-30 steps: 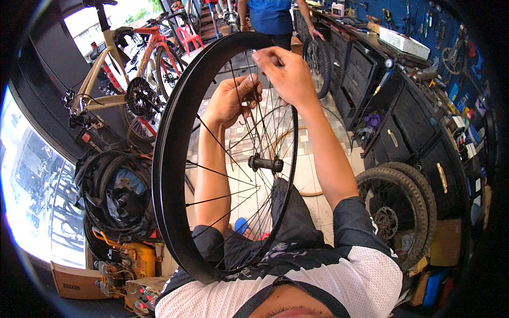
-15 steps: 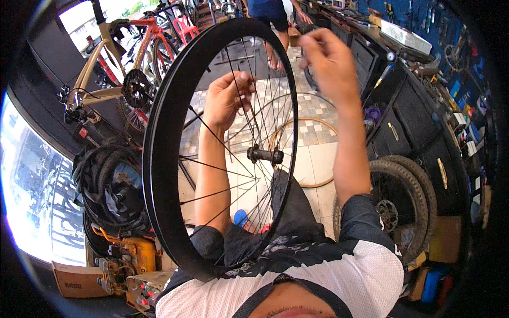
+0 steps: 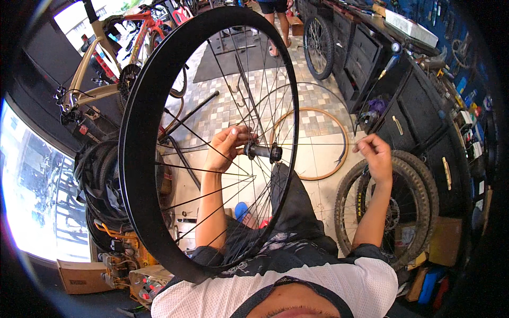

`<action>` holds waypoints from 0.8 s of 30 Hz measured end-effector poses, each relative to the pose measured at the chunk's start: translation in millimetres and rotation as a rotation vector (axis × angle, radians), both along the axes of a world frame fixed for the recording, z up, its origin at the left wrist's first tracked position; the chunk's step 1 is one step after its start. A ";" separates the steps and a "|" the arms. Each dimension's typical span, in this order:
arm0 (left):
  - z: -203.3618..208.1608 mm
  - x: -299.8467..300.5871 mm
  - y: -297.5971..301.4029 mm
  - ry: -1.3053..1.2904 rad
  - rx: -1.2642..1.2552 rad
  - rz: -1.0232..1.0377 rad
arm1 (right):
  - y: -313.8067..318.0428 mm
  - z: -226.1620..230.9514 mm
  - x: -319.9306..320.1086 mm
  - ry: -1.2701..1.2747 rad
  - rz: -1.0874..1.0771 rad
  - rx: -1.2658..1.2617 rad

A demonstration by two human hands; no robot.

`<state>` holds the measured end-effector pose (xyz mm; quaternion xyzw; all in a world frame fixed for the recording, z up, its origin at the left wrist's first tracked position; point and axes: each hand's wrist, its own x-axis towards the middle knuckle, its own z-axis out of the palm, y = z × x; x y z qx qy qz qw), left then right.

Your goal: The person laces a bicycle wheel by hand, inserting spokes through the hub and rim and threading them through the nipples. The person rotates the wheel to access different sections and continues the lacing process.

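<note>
1. Facing a bicycle wheel (image 3: 139, 122) with a deep black rim, set tilted in front of the torso, overlapping the shirt (image 3: 339, 283) at its lower edge.
2. Reaching behind the wheel's spokes (image 3: 193, 135) with the left hand (image 3: 225, 151), close beside the left end of the black hub (image 3: 263, 152); bending the fingers there, but cannot tell whether pinching anything.
3. Pinching a thin straight spoke (image 3: 318, 144) between the thumb and fingers of the right hand (image 3: 376, 159), outside the rim to the right, well apart from the left hand; stretching roughly level from there toward the hub's right end.
4. Lying on the tiled floor (image 3: 305, 156) beyond, a tan-edged hoop (image 3: 318, 178).
5. Standing near the right forearm, knobby-tyred wheels (image 3: 343, 214).
6. Lining the right side, black drawers (image 3: 400, 127); resting on the worktop above, a white basket (image 3: 411, 28).
7. Standing at upper left, a beige bicycle frame (image 3: 103, 96).
</note>
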<state>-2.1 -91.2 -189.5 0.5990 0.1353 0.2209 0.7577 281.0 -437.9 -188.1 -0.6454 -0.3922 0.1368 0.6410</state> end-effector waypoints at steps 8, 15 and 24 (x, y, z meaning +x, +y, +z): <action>-16.8 -8.1 -4.9 -0.214 -0.107 -0.036 | 10.9 -30.5 -25.0 0.138 0.188 -0.033; -30.1 2.8 -25.4 -0.367 -0.160 -0.023 | 84.5 -8.1 -70.9 -0.062 0.291 -0.028; -31.6 8.4 -24.3 -0.338 -0.217 0.031 | 158.6 -1.1 -82.4 0.184 0.558 0.313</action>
